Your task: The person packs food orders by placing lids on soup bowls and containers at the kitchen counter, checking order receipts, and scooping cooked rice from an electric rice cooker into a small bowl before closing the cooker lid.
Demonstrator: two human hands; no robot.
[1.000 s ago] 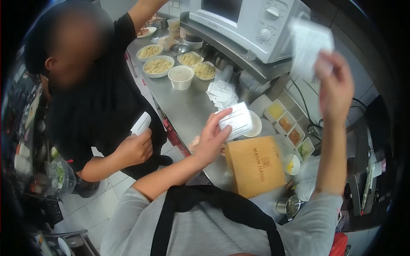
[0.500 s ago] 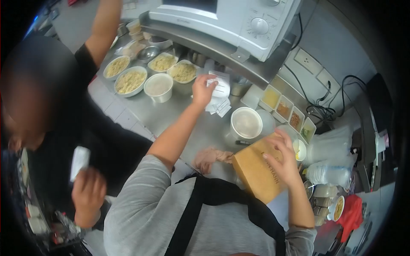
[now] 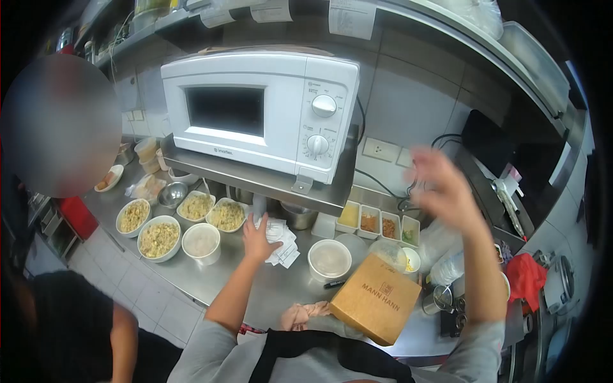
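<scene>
My left hand point(image 3: 258, 244) is at the left edge of a pile of printed paper slips point(image 3: 285, 246), its thumb and fingers apart. Raised in the air at the right, my right hand point(image 3: 440, 188) is smeared by motion; nothing shows in it. Below it stands a closed brown cardboard box point(image 3: 377, 309) printed "MANN HANN". A lidded white tub point(image 3: 329, 260) stands between the slips and the box, with a black marker point(image 3: 334, 284) in front of it. Another lidded tub point(image 3: 201, 242) is left of my left hand.
A white microwave point(image 3: 249, 108) sits on a steel shelf point(image 3: 268, 182) above the counter. Several bowls of pale food point(image 3: 159, 241) stand at left, with a co-worker in black point(image 3: 76, 325) beside them. Small ingredient containers point(image 3: 370, 222) and a crumpled cloth point(image 3: 305, 315) are nearby.
My right hand has lifted off the box into the air. My left hand stays by the slips, its fingers more spread. The view has tilted up, and the co-worker's raised arm is out of sight.
</scene>
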